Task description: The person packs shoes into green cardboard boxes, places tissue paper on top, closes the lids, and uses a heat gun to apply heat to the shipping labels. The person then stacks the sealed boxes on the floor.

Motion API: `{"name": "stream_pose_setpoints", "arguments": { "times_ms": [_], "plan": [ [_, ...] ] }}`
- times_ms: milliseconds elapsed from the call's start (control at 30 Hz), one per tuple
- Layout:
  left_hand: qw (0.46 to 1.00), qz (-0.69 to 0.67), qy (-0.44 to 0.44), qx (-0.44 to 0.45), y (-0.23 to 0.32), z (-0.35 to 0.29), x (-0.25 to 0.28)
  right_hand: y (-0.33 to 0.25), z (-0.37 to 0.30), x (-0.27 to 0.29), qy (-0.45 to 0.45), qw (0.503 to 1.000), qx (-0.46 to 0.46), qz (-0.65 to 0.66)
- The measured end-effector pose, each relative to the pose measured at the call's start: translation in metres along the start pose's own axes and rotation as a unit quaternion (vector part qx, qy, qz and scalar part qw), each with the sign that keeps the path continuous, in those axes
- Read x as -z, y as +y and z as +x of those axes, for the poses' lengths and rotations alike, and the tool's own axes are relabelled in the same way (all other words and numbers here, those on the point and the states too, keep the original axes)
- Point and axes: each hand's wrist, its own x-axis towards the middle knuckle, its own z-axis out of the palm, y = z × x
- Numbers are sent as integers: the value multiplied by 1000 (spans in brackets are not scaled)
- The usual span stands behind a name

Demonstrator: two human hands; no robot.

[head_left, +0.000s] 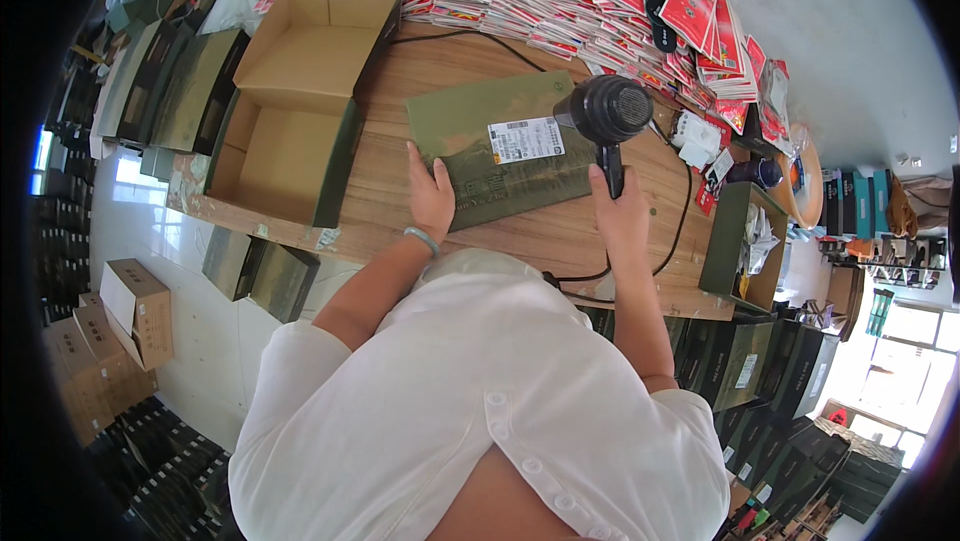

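Observation:
A flat green camouflage-patterned box (485,186) with a white label (526,140) lies on the wooden table in front of me. My left hand (431,198) holds its left edge, thumb over the top and fingers along the side. Around the black handle of a hair dryer (608,113) my right hand (622,209) is closed. The dryer stands over the box's right end, its round rear grille facing up. Where its nozzle points, by the label's right side, is partly hidden by the dryer body. A black cord (684,223) loops to the right of my right hand.
An open green box (275,156) with a brown inside stands at the table's left. Stacked red printed cards (540,6) line the back. A small green box (745,246) with wrapping sits at the right edge. Brown cartons (135,311) stand on the floor at left.

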Motion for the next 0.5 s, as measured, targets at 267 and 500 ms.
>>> {"name": "stream_pose_setpoints", "arguments": {
  "times_ms": [267, 500],
  "plan": [
    [997, 48, 14, -57, -3, -1, 1, -23, -4, -14, -98, 994, -33, 23],
    [993, 79, 17, -81, -4, -1, -1, -27, -6, -11, -121, 988, -50, 80]
  ]
}}
